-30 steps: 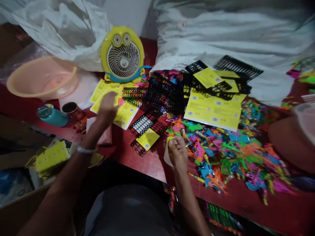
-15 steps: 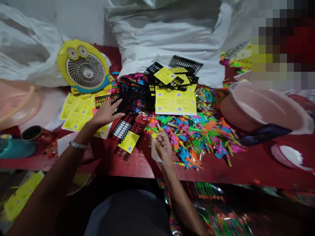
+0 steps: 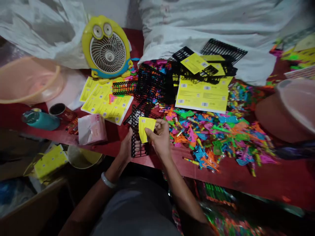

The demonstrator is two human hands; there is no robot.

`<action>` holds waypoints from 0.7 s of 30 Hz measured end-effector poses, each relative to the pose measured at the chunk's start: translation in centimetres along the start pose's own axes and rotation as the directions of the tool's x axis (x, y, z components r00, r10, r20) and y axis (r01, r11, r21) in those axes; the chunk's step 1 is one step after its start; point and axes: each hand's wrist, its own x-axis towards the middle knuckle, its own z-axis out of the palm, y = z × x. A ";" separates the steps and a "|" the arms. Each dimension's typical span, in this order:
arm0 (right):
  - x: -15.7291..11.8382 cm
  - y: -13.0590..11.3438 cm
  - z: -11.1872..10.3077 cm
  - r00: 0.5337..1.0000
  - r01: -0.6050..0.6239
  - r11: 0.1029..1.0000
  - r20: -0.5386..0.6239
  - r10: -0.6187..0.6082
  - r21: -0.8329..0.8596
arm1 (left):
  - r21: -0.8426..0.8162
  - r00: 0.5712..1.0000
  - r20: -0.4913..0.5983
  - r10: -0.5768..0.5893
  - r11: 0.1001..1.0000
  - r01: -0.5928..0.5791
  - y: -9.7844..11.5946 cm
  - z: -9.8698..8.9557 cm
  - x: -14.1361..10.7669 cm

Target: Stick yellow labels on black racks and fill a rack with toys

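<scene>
Fingers (image 3: 161,124) of the right hand pinch a yellow label (image 3: 145,130); left fingertips (image 3: 130,132) blurred, unclear

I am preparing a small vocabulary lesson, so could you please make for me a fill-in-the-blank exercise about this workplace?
1. The right hand holds a small card whose colour is ____.
2. The pale bracelet is worn on the ____ wrist.
3. The fan has two big, round cartoon ____ near its top.
4. The heap of small plastic pieces lies on a table whose colour is ____.

Missing words: yellow; left; eyes; red.
</scene>
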 end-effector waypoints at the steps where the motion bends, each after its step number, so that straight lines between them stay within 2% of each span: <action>1: -0.1 0.1 0.0 1.000 -0.005 1.000 -0.002 0.005 -0.009 | -0.045 1.000 0.012 -0.027 0.999 0.027 0.0 0.1 -0.1; 4: -0.1 0.0 0.0 1.000 -0.013 0.999 0.005 0.013 -0.033 | -0.104 0.995 0.039 -0.091 0.990 0.095 0.2 0.2 -0.3; 10: -0.3 -0.4 0.2 1.000 -0.002 0.990 0.024 0.005 -0.140 | -0.141 0.988 0.048 -0.146 0.978 0.152 0.1 0.1 -0.4; 16: -0.3 0.2 1.0 0.998 0.059 0.971 0.013 -0.058 -0.232 | -0.304 0.993 0.108 -0.037 0.950 0.069 0.5 1.4 -1.2; 21: -0.5 0.9 1.1 0.993 0.117 0.922 0.020 -0.118 -0.370 | -0.344 0.993 0.096 -0.062 0.934 0.092 1.1 2.3 -1.6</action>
